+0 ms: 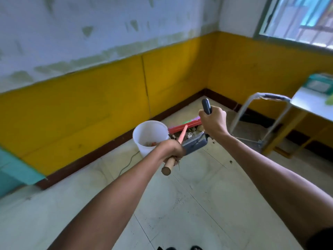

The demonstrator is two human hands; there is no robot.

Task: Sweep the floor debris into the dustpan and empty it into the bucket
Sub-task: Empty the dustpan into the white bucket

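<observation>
My left hand [172, 147] is closed around the wooden end of a broom handle [168, 166]. The handle turns pink [182, 133] and runs down to a red broom head [184, 126] on the floor near the corner. My right hand [213, 120] grips the dark upright handle [206, 105] of a grey dustpan [193, 144], whose pan sits on the floor just in front of the broom head. Debris [191, 133], small stones and scraps, lies between the broom head and the pan's toothed edge. A white bucket [150, 131] stands just left of the dustpan, with some rubbish inside.
Yellow-and-white walls meet in a corner behind the bucket. A metal-framed chair [259, 112] and a white table [310, 105] with yellow legs stand at the right. A thin cable [128, 163] trails on the floor tiles [198, 195]. Small specks lie right of the dustpan.
</observation>
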